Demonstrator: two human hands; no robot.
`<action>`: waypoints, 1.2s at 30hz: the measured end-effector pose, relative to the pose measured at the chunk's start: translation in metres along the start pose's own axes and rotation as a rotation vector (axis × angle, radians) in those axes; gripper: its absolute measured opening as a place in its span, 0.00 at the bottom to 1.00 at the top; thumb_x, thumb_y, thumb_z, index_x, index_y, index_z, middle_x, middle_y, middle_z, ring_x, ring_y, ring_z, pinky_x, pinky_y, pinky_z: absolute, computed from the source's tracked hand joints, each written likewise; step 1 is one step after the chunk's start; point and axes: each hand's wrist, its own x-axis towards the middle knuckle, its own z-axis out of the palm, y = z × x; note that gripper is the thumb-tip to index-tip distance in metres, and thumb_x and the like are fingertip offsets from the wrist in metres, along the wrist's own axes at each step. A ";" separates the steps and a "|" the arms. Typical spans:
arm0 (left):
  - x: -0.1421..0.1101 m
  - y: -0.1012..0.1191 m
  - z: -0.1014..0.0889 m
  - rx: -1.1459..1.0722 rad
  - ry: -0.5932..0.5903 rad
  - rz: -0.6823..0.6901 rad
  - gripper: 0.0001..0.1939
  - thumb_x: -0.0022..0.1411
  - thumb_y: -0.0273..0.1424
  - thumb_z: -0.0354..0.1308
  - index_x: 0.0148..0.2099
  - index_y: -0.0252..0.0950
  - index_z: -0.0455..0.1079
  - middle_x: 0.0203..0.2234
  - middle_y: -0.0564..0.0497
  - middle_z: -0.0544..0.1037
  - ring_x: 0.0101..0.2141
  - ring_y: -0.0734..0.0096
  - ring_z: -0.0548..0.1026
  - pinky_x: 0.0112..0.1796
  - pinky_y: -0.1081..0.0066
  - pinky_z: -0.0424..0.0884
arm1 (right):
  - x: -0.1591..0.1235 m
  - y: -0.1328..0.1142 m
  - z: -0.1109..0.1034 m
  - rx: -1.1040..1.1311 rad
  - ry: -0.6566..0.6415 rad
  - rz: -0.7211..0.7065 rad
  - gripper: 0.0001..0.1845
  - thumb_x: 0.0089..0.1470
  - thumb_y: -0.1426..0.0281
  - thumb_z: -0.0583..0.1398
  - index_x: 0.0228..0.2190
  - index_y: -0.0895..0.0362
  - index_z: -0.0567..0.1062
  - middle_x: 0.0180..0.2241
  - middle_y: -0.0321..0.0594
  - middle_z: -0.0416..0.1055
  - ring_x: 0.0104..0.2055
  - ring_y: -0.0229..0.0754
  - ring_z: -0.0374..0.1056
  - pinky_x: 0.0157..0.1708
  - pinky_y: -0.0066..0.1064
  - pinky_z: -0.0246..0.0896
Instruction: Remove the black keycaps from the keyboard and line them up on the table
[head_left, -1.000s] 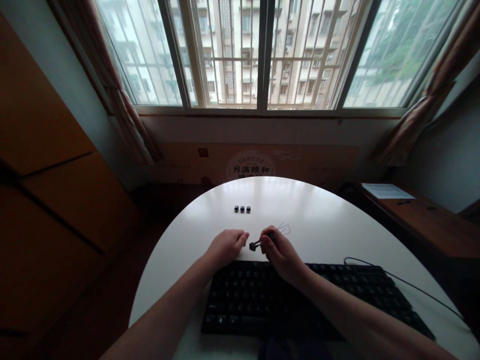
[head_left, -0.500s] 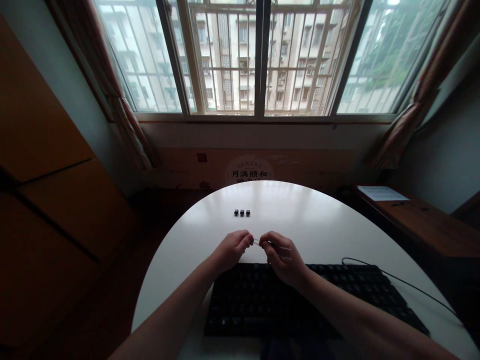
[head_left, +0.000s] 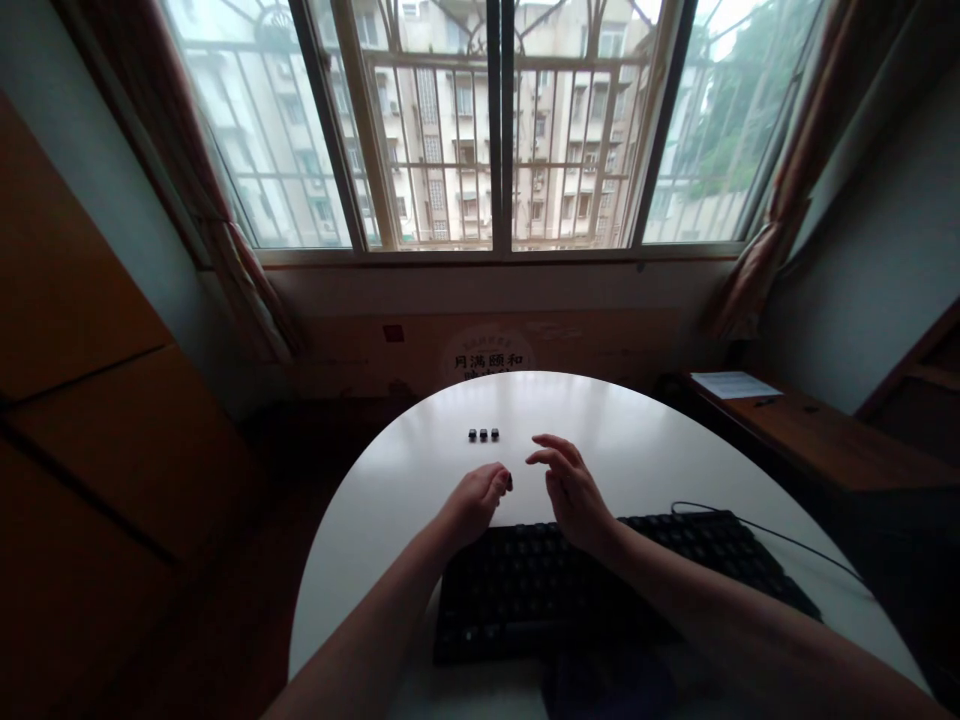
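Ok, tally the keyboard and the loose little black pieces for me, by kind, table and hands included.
Keyboard: 1
Small black pieces in a row: 3
Dark piece in the left hand: 1
Total: 5

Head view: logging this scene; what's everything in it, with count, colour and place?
table: one, white, centre
keyboard: one, black, near side
cable: one, black, table's right
blocks: three, black, beyond keyboard
piece: one, dark, in left hand
window: one, grey and cream, top
buildings: several, beige, outside
trees: uncounted, green, outside
curtains: two, reddish, beside window
panel: one, brown, below window
cabinet: one, brown, left
desk: one, brown, right
paper: one, white, on desk
small items: two, dark, by paper
dark shape: one, unclear, bottom edge
left hand: one, bare, left of centre
right hand: one, bare, right of centre
forearms: two, bare, over table
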 end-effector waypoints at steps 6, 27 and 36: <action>0.002 -0.003 0.002 -0.113 -0.024 -0.030 0.21 0.67 0.43 0.40 0.32 0.36 0.66 0.23 0.52 0.69 0.25 0.71 0.68 0.29 0.71 0.66 | 0.006 0.007 0.005 -0.064 -0.174 0.038 0.16 0.56 0.77 0.54 0.45 0.54 0.74 0.39 0.41 0.71 0.35 0.38 0.70 0.36 0.28 0.64; 0.007 -0.017 -0.015 0.377 -0.083 -0.332 0.24 0.67 0.41 0.41 0.29 0.36 0.72 0.26 0.46 0.79 0.30 0.63 0.74 0.31 0.69 0.62 | 0.096 0.111 0.035 -0.222 -0.507 0.426 0.10 0.50 0.71 0.64 0.36 0.58 0.82 0.31 0.39 0.78 0.28 0.36 0.71 0.32 0.24 0.63; 0.006 -0.011 -0.016 0.559 -0.199 -0.235 0.24 0.66 0.45 0.43 0.32 0.37 0.75 0.32 0.44 0.79 0.34 0.58 0.75 0.33 0.67 0.63 | 0.113 0.143 0.065 -0.287 -0.604 0.446 0.13 0.47 0.69 0.65 0.37 0.56 0.82 0.34 0.38 0.78 0.33 0.38 0.71 0.32 0.23 0.62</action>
